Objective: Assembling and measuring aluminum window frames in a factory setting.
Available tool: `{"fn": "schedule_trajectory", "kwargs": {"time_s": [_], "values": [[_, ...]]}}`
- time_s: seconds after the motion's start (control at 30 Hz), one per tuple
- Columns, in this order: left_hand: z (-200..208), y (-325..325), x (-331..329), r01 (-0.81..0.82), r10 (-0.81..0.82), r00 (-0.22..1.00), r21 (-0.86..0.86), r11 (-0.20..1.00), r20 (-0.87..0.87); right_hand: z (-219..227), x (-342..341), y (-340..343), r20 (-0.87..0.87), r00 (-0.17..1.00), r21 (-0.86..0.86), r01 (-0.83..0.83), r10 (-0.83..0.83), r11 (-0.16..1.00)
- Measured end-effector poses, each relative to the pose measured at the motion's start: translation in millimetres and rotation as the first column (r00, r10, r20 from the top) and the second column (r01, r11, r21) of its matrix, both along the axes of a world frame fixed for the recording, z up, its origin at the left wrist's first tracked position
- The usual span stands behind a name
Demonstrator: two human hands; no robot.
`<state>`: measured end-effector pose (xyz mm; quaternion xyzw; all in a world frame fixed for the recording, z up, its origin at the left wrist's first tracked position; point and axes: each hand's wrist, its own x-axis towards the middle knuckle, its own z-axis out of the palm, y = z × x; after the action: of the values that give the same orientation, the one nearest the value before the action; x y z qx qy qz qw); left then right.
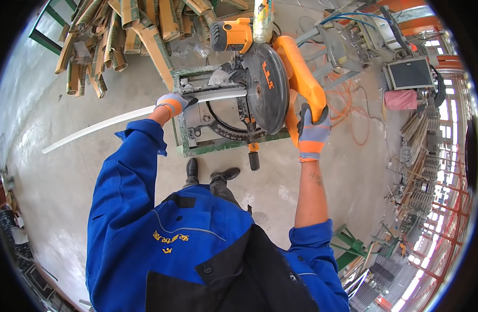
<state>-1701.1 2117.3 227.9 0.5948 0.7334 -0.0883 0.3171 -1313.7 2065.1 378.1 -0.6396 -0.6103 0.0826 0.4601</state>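
A long white strip (101, 125) reaches from the left across the bed of a mitre saw (264, 88), with its inner end at the round black blade guard. My left hand (175, 105), in a grey and orange glove with dark fingertips, is closed on the strip at the left side of the saw's frame. Gloved alike, my right hand (314, 131) grips the lower end of the saw's orange handle (301, 73), right of the blade guard. An orange motor (231, 35) sits behind the guard. Below the bed sticks out a black and orange knob (254, 156).
The saw stands on a green metal frame (184, 138). Cardboard-like lengths (119, 36) are piled at the far left. Orange hoses (348, 99) lie on the floor at the right, near a screen (410, 73) and a pink cloth (400, 100). My shoes (226, 174) are below the saw.
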Motion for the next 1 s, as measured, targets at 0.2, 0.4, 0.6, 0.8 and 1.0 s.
{"fn": "schedule_trajectory", "kwargs": {"time_s": [0.2,0.4,0.6,0.8,1.0], "values": [[-3,0,0,0.005,-0.004,1.000,-0.023,1.000,0.017,4,-7,-2,-0.013,1.000,0.035,0.000,0.000,0.999],[-5,1,-2,-0.019,0.018,1.000,0.016,1.000,0.014,13,-14,-7,-0.117,0.992,-0.135,0.023,-0.039,0.991],[-6,4,-2,-0.021,0.020,0.999,0.030,0.999,0.030,15,-15,-7,-0.143,0.989,-0.132,0.024,-0.043,0.991],[7,-1,2,-0.003,0.003,1.000,0.005,1.000,0.005,16,-12,-4,-0.109,0.994,-0.091,0.019,-0.029,0.996],[-5,-3,-1,-0.026,0.026,1.000,0.000,1.000,0.000,23,-23,7,-0.023,0.999,-0.043,0.022,-0.023,0.999]]}}
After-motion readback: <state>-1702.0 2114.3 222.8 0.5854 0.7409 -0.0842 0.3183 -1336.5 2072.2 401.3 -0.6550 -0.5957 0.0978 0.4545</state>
